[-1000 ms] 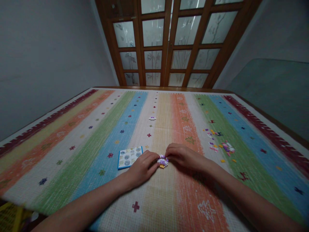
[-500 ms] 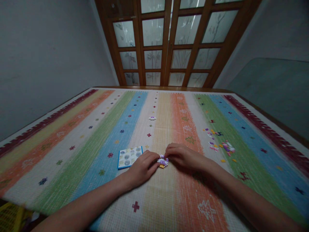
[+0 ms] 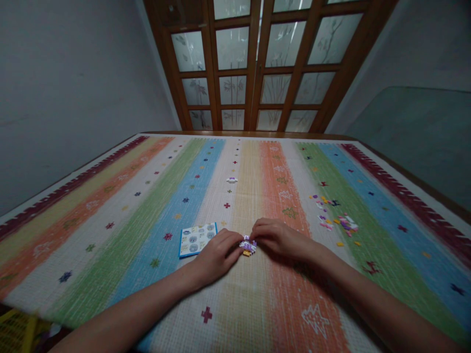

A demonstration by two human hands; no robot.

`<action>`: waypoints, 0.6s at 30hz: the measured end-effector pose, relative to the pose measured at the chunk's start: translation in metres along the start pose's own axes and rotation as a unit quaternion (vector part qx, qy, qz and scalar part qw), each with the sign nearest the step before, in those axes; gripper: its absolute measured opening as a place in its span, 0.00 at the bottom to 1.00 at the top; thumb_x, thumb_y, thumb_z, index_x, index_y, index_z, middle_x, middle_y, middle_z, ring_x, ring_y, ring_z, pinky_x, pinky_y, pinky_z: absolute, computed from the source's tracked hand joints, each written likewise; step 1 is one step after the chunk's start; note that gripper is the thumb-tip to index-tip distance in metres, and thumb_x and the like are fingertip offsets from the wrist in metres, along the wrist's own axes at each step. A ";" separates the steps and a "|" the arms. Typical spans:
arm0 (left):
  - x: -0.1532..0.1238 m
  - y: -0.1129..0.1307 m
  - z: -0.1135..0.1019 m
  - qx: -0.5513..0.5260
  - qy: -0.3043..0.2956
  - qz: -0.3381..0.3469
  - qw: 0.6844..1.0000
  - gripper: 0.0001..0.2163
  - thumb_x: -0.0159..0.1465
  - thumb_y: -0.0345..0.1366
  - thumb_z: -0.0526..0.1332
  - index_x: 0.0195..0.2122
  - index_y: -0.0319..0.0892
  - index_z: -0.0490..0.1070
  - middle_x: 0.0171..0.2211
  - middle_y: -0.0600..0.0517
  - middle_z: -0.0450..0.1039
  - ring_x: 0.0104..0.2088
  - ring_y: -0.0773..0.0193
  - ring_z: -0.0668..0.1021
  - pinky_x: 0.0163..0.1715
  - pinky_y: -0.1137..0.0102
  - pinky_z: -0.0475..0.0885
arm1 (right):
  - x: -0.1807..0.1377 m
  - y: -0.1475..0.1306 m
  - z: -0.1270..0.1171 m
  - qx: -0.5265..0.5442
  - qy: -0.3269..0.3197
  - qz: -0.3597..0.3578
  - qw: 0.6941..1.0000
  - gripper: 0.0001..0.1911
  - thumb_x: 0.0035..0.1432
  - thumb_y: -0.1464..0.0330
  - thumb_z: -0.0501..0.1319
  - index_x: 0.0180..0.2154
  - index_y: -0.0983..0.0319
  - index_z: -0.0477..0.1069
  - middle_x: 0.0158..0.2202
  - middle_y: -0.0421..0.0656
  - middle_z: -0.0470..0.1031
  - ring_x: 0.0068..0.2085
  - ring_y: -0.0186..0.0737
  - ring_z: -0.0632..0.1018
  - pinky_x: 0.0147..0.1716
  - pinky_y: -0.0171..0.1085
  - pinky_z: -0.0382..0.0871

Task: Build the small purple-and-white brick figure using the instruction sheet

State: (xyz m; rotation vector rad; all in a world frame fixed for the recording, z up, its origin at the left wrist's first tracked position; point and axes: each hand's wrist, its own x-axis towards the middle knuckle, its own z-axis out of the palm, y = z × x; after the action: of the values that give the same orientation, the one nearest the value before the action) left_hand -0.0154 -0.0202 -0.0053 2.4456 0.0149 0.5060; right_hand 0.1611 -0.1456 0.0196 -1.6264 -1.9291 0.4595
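Two hands meet near the middle of the table (image 3: 423, 182), a bit closer to the near edge. Between them is a little brick toy (image 3: 248, 245). It is purple and white, with a small yellow bit at the bottom. It rests low on the striped cloth (image 3: 110, 235) that covers the table.

The left hand (image 3: 217, 255) comes in from the near left. Its fingers are curled, and the tips press on the left side of the toy. The right hand (image 3: 279, 238) comes in from the near right. Its fingertips pinch the right side of the toy. So each grip is closed on the toy, one from each side.

Just beside the left hand, on the blue stripe, lies a small flat booklet (image 3: 197, 239) with a blue rim and round pictures on it. It is near the hand, but I cannot tell if they touch.

Toward the right edge, on the white and green stripes, lie loose little bricks (image 3: 336, 221) in pink, purple, yellow and white. They are well apart from the hands.

Farther away, toward the far edge, one small white and purple piece (image 3: 231, 180) sits alone.

Behind the table stand brown wooden doors (image 3: 257, 63) with frosted glass.
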 end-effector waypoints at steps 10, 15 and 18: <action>-0.001 0.000 0.000 -0.002 0.000 -0.002 1.000 0.07 0.64 0.31 0.56 0.43 0.39 0.69 0.37 0.47 0.75 0.39 0.61 0.74 0.40 0.65 0.71 | -0.004 0.005 0.003 0.022 0.010 -0.010 1.000 0.13 0.60 0.76 0.53 0.37 0.64 0.76 0.33 0.47 0.76 0.34 0.36 0.74 0.35 0.36 0.69; -0.001 -0.002 0.002 -0.004 0.004 0.003 1.000 0.07 0.64 0.32 0.56 0.43 0.39 0.69 0.37 0.47 0.75 0.38 0.61 0.75 0.39 0.66 0.71 | -0.005 0.005 0.003 0.046 0.016 -0.001 0.999 0.11 0.60 0.74 0.54 0.38 0.65 0.76 0.32 0.48 0.77 0.35 0.37 0.75 0.37 0.38 0.69; -0.001 -0.003 0.002 -0.006 0.007 0.006 1.000 0.07 0.65 0.32 0.55 0.43 0.39 0.68 0.37 0.47 0.75 0.38 0.62 0.75 0.39 0.65 0.71 | -0.005 0.006 0.004 0.070 0.018 0.012 0.997 0.11 0.60 0.71 0.55 0.37 0.65 0.76 0.32 0.47 0.77 0.35 0.37 0.75 0.37 0.38 0.69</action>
State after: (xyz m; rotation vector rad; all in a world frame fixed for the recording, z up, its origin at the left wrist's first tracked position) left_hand -0.0154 -0.0192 -0.0089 2.4322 0.0040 0.5261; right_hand 0.1639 -0.1485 0.0121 -1.5588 -1.8108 0.5588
